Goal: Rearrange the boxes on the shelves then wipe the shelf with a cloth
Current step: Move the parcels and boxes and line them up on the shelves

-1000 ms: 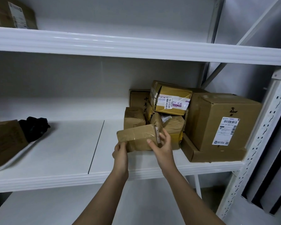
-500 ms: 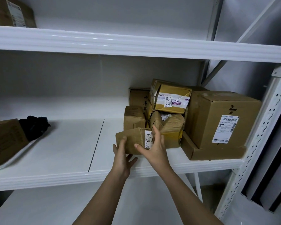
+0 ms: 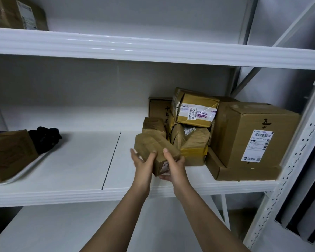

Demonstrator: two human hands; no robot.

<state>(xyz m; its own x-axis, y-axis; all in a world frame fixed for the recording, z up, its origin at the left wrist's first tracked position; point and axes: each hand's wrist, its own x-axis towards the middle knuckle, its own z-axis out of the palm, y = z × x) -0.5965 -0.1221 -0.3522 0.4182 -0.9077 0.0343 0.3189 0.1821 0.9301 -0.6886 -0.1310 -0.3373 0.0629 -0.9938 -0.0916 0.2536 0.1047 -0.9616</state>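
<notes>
Brown cardboard sits at the far left of the middle shelf [image 3: 80, 160]: a box [image 3: 9, 153] lying on a white tray [image 3: 25, 174], with a crumpled black cloth [image 3: 45, 140] just behind it, touching the box's right side. Up on the top shelf, in the left corner, another carton [image 3: 16, 12] with white labels shows only partly.

A dark seam runs front to back across the white shelf board. Right of it, the person's two bare arms reach in from below. The left hand [image 3: 143, 163] grips the left side of a small taped parcel [image 3: 155, 151], thumb over its top, fingers curled beneath. The right hand [image 3: 173, 167] grips the parcel's near end, thumb on top and fingers wrapped under. The parcel is held tilted above the front part of the shelf, just ahead of the pile.

Behind it stands a small upright packet [image 3: 154, 127], then a wrinkled parcel with yellow tape [image 3: 193, 144], and on top of that a labelled box [image 3: 195, 109] lying askew. Farthest right, a large carton [image 3: 253, 131] with a shipping label rests on a flat box [image 3: 244, 171], against the perforated white upright [image 3: 298, 153].
</notes>
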